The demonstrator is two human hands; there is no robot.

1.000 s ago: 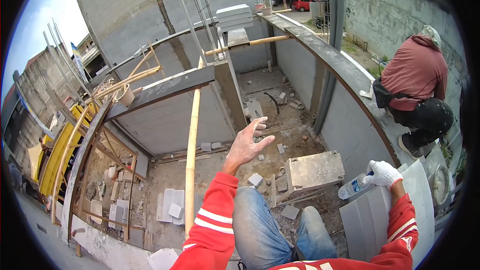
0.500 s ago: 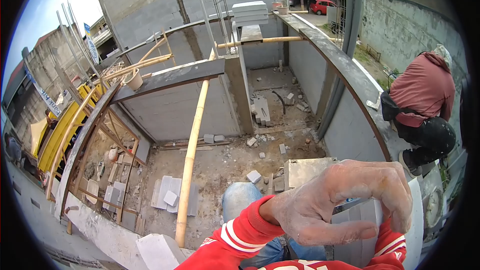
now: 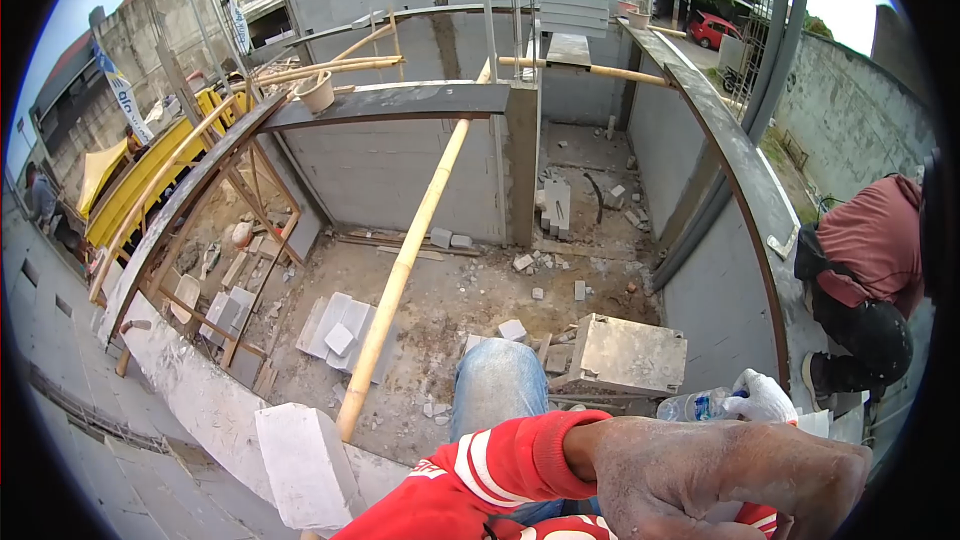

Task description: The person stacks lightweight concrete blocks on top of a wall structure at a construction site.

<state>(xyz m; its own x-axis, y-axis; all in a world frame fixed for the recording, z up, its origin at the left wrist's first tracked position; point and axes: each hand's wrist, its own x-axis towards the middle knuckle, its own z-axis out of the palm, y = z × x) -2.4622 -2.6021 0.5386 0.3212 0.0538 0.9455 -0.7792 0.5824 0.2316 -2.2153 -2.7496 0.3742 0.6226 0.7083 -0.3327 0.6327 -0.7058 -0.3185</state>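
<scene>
My left hand [image 3: 730,475], bare and dusty, reaches across the bottom right from a red sleeve. Its fingers curl downward, and their tips and anything in them are hidden. Just beyond it is my right hand [image 3: 765,398] in a white glove, closed on a clear plastic bottle [image 3: 695,405] with a blue label. My left hand covers the wrist behind the glove. My knee in blue jeans [image 3: 498,388] shows left of the bottle.
A pale block [image 3: 305,465] rests on the wall top at lower left. A bamboo pole [image 3: 415,250] slants over the room below. A stained box [image 3: 630,355] stands beyond my knee. At right, a person [image 3: 870,250] crouches on the wall beside a dark beam [image 3: 745,175].
My left hand has moved down and right, its fingers now tipped downward. The gloved right hand and bottle have come into clear view. The camera view has shifted.
</scene>
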